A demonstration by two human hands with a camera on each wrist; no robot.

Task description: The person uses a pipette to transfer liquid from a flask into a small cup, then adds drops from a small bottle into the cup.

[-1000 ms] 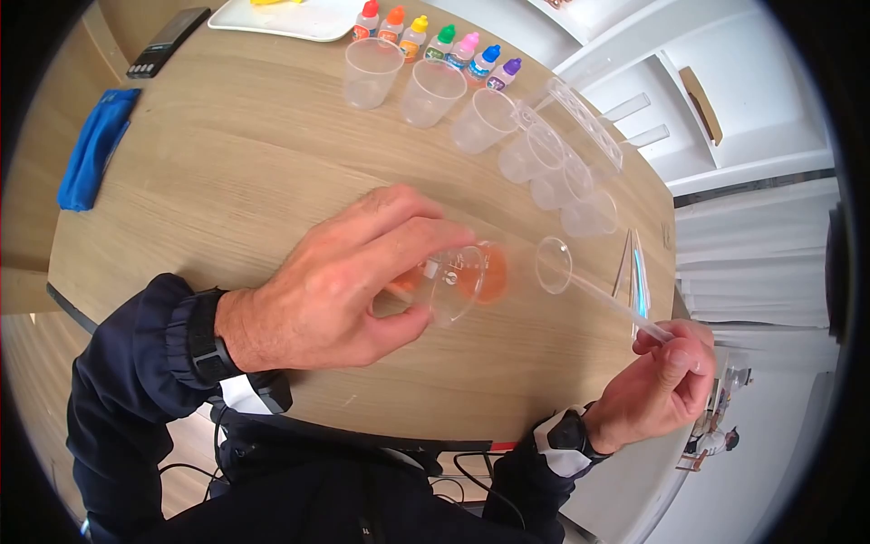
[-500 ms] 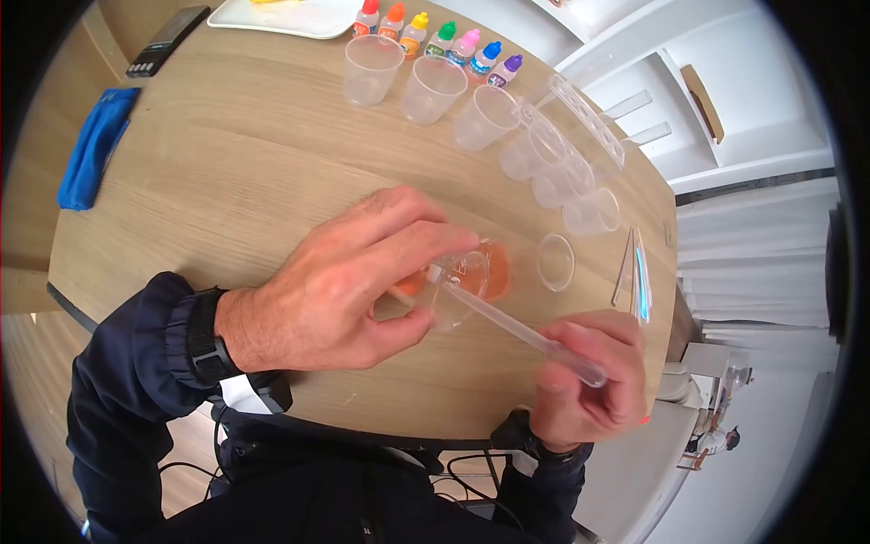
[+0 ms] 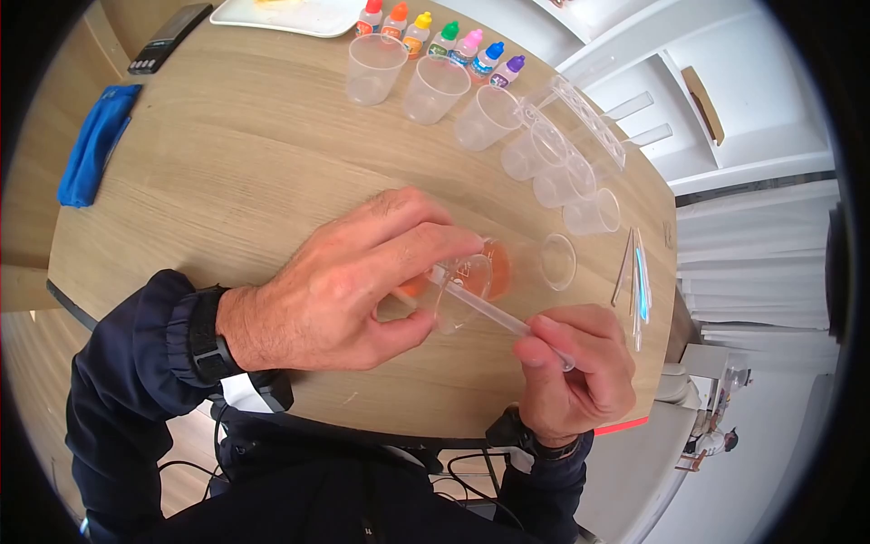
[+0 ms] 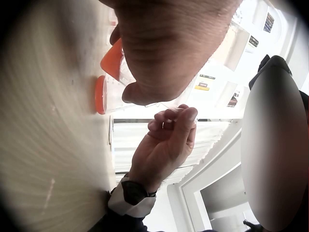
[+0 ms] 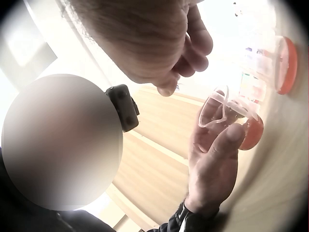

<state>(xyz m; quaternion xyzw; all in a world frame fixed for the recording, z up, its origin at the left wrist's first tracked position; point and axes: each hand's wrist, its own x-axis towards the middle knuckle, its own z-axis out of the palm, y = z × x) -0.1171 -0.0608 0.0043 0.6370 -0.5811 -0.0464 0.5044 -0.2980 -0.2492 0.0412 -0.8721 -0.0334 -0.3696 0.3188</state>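
Observation:
My left hand [image 3: 340,286] grips a clear glass vessel [image 3: 450,313] by its sides, with orange liquid in it; the left wrist view shows this orange liquid [image 4: 112,60] in the tilted vessel. Beside it, a second clear vessel with orange liquid [image 3: 497,270] stands on the table, its round mouth [image 3: 558,262] toward the right. My right hand [image 3: 582,372] pinches a translucent pipette [image 3: 494,315] near its bulb end. The pipette's thin end lies at the mouth of the held vessel; whether it touches the liquid cannot be told.
Several clear cups [image 3: 435,91] curve behind the hands, with small colour-capped bottles [image 3: 449,38] and a clear rack [image 3: 580,113] beyond. Thin sticks [image 3: 639,290] lie at the right. A white tray [image 3: 299,25], black device [image 3: 170,41] and blue cloth [image 3: 95,145] are farther left.
My right hand has moved left, carrying the pipette from beside the standing vessel's mouth to the held vessel's mouth. My left hand has stayed nearly still, gripping its vessel.

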